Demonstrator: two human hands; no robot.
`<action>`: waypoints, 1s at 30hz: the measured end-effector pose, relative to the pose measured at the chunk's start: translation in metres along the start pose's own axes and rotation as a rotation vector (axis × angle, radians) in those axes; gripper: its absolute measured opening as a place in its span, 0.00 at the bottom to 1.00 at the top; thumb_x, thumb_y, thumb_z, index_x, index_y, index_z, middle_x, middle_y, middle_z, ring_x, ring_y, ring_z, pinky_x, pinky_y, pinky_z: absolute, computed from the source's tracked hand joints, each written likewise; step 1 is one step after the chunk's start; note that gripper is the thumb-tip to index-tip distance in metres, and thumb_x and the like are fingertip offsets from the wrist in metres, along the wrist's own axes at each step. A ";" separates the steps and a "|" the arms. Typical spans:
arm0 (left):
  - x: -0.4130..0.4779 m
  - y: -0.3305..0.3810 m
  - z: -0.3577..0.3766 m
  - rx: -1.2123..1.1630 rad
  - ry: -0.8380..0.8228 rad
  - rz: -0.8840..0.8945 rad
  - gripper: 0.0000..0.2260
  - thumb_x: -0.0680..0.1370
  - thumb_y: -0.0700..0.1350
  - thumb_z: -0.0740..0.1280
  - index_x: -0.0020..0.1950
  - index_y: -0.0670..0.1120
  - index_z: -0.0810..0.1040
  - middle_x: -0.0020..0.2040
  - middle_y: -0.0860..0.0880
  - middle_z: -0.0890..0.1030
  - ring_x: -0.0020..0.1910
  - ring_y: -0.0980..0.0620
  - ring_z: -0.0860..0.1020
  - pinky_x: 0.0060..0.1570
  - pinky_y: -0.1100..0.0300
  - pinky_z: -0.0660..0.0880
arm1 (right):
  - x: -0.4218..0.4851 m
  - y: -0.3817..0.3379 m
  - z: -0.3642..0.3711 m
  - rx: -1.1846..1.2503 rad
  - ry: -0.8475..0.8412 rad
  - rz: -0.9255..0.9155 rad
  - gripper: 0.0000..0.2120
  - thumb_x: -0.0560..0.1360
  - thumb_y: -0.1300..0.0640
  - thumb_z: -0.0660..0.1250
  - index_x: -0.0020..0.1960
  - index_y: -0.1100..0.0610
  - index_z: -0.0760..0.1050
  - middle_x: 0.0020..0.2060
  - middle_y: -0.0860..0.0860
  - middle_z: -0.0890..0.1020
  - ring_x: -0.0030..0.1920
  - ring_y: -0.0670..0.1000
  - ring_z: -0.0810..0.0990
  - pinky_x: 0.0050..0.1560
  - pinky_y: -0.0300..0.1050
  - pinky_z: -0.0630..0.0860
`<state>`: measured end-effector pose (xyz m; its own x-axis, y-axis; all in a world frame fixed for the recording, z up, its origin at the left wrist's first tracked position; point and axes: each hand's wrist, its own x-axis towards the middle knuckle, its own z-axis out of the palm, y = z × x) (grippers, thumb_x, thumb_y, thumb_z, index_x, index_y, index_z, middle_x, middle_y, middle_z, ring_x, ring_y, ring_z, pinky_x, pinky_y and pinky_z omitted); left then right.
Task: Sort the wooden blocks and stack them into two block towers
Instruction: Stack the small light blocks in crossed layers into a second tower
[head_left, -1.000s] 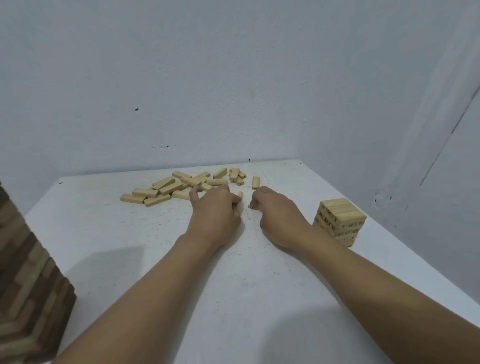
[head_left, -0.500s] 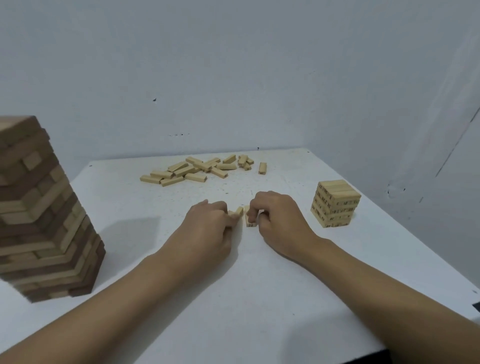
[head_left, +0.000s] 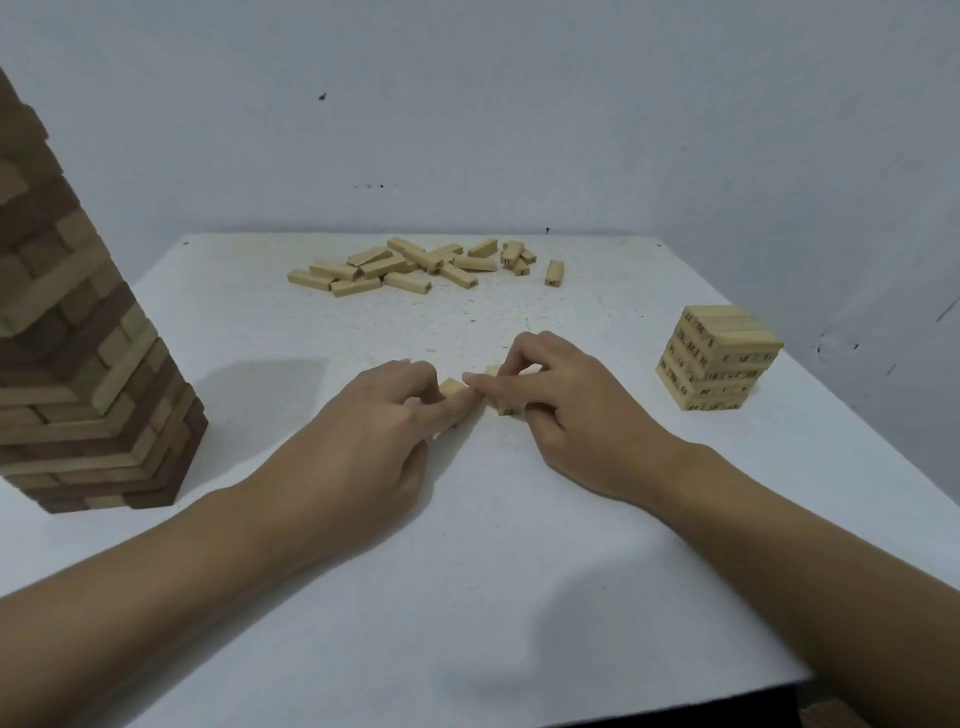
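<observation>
A second ago both hands worked at the near edge of the loose pile (head_left: 415, 267), far behind and to the left of the small numbered tower (head_left: 719, 358). Now they have drawn back toward the person and rest on the table (head_left: 467, 597) level with that tower's base, to its left, well apart from it.

The left hand (head_left: 363, 452), the farther of the two from the small numbered tower, pinches one pale block (head_left: 451, 387) between thumb and curled fingers. The right hand (head_left: 571, 415), nearer the tower, curls its fingers narrowly round a numbered block (head_left: 506, 408) standing on the table; more may sit under its fingers, but the count cannot be told. The fingertips of the two hands nearly meet.

The pile looks thinner at its near edge and otherwise keeps its place. The tall two-tone tower (head_left: 78, 374) stands far to the left of the small one.

This likely means a few pieces have been pulled clear and are being squared up as a layer. Carrying them right to the small numbered tower's top seems the coming step, and many loose pieces remain.
</observation>
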<state>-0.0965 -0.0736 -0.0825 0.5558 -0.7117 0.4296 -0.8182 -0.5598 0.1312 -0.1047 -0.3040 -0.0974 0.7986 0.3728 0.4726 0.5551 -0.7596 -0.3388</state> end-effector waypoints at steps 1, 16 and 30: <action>-0.002 -0.002 0.001 -0.007 -0.007 -0.016 0.27 0.76 0.39 0.50 0.70 0.46 0.79 0.45 0.48 0.76 0.42 0.47 0.76 0.40 0.60 0.71 | -0.001 0.001 0.000 0.009 0.004 0.000 0.25 0.78 0.58 0.52 0.66 0.50 0.82 0.46 0.47 0.76 0.50 0.49 0.72 0.50 0.40 0.73; -0.005 -0.008 -0.007 -0.288 -0.026 -0.206 0.26 0.75 0.48 0.50 0.58 0.51 0.86 0.54 0.58 0.79 0.49 0.67 0.75 0.45 0.72 0.68 | -0.003 0.004 -0.003 0.178 -0.023 0.120 0.25 0.77 0.60 0.54 0.62 0.45 0.84 0.54 0.43 0.79 0.48 0.37 0.74 0.50 0.32 0.67; -0.007 -0.008 -0.010 -0.176 -0.042 -0.281 0.23 0.78 0.49 0.51 0.61 0.49 0.84 0.54 0.54 0.74 0.48 0.63 0.73 0.44 0.72 0.66 | 0.000 -0.007 -0.003 -0.096 -0.303 0.149 0.43 0.76 0.71 0.52 0.76 0.28 0.62 0.70 0.42 0.63 0.72 0.49 0.58 0.70 0.52 0.66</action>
<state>-0.0958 -0.0600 -0.0773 0.7660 -0.5587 0.3179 -0.6427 -0.6575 0.3932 -0.1092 -0.3000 -0.0924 0.9100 0.3842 0.1557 0.4142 -0.8588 -0.3015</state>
